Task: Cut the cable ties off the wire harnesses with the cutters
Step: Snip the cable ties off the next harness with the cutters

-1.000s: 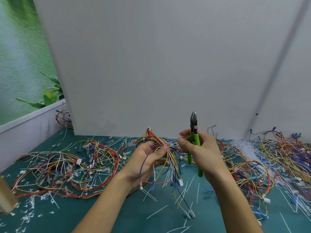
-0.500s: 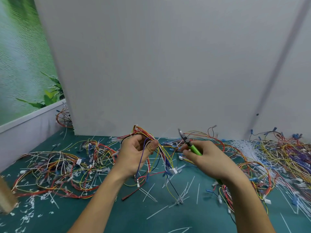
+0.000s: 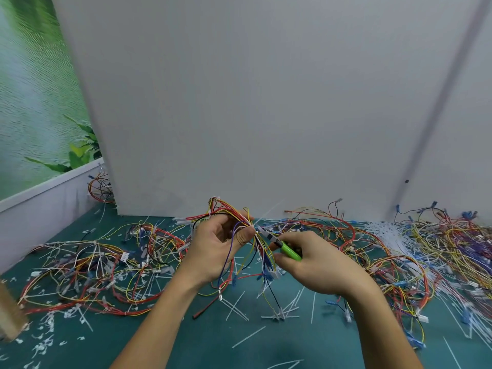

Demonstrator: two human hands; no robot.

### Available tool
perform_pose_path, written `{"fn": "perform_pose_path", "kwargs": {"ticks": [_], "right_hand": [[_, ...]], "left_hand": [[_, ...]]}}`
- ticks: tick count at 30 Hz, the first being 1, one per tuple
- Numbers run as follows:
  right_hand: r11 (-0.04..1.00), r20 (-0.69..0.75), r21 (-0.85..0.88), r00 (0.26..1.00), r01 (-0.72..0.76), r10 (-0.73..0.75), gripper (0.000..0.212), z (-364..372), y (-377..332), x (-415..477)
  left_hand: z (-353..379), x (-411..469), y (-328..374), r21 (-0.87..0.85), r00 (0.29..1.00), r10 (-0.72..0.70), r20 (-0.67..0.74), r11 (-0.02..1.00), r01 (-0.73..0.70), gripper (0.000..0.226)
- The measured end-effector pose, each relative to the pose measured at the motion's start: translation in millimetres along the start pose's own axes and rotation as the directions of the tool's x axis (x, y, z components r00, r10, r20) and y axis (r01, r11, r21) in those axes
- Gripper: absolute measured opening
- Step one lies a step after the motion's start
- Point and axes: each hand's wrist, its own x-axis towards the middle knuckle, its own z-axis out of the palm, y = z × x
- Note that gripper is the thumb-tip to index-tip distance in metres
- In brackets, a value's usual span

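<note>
While the left hand (image 3: 221,251) pinches the wire harness (image 3: 239,209) just above the counter (image 3: 202,342), the right hand (image 3: 319,267) is clamped round the green cutters (image 3: 288,250), tips at the bundle. Wires look light and floppy, so grip right beside the white cable tie (image 3: 269,212).

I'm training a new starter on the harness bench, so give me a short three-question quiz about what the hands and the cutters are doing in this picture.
1. Fill in the gap: the handles of the cutters are coloured ___.
2. True or false: the cutters lie untouched, with no hand on them.
3. Which hand holds the lifted wire harness? A: left. B: right. C: neither.

Key
1. Green.
2. False: the right hand grips them, with the tip pointing at the wires.
3. A: the left hand holds it above the table.
</note>
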Motion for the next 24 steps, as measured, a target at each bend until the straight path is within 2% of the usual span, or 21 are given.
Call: {"fn": "perform_pose_path", "kwargs": {"ticks": [9, 13, 17, 19, 21, 22, 24], "right_hand": [[1.000, 0.019, 0.028, 1.000, 0.010, -0.011, 0.013, 0, 0, 0], [0.999, 0.006, 0.032, 0.999, 0.035, -0.035, 0.021, -1, -4, -1], [0.998, -0.022, 0.050, 0.999, 0.039, -0.038, 0.029, 0, -6, -2], [0.996, -0.019, 0.087, 0.999, 0.027, -0.026, 0.031, 1, -6, -2], [0.991, -0.008, 0.134, 1.000, 0.016, -0.015, 0.032, 2, -7, -2], [0.988, -0.004, 0.157, 1.000, 0.014, -0.014, 0.032, 3, -8, -1], [0.979, -0.009, 0.201, 1.000, 0.017, -0.016, 0.031, 4, -10, 0]], "left_hand": [[0, -1, 9, 0.062, 1.000, 0.008, 0.024, 0.998, -0.009, 0.007], [1, -2, 9, 0.074, 0.999, 0.003, 0.035, 0.997, -0.005, 0.006], [2, -1, 7, 0.037, 0.999, -0.024, 0.028, 0.999, 0.023, 0.022], [4, -1, 7, -0.015, 0.996, -0.072, 0.044, 0.997, 0.073, 0.032], [9, 0, 6, -0.139, 0.988, -0.141, 0.062, 0.979, 0.149, 0.034], [12, 0, 6, -0.256, 0.979, -0.191, 0.070, 0.945, 0.202, 0.030], [18, 0, 9, -0.502, 0.954, -0.282, 0.098, 0.814, 0.292, 0.024]]}}
